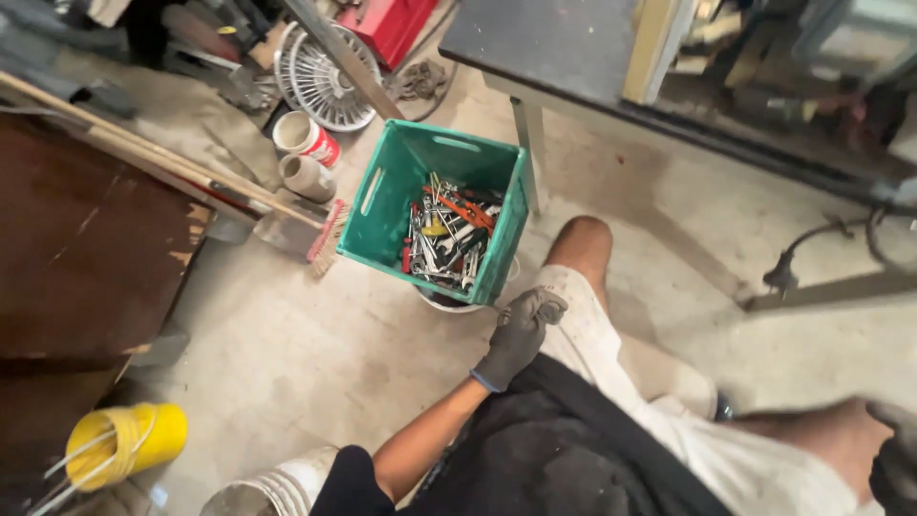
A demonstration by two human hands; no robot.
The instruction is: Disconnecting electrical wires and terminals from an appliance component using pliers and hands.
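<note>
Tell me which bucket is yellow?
The yellow bucket at bottom left, with pale cord spilling out. The buckets near the fan grille are white and grey.

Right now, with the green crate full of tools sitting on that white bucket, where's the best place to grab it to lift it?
Probably by the slot handles in the green crate's walls: one shows in the left wall, another in the far wall. Come from above and the sides, one hand per opposite slot. It sits tilted on the white bucket and is loaded with metal tools, so a one-sided grip would likely tip it.
</note>
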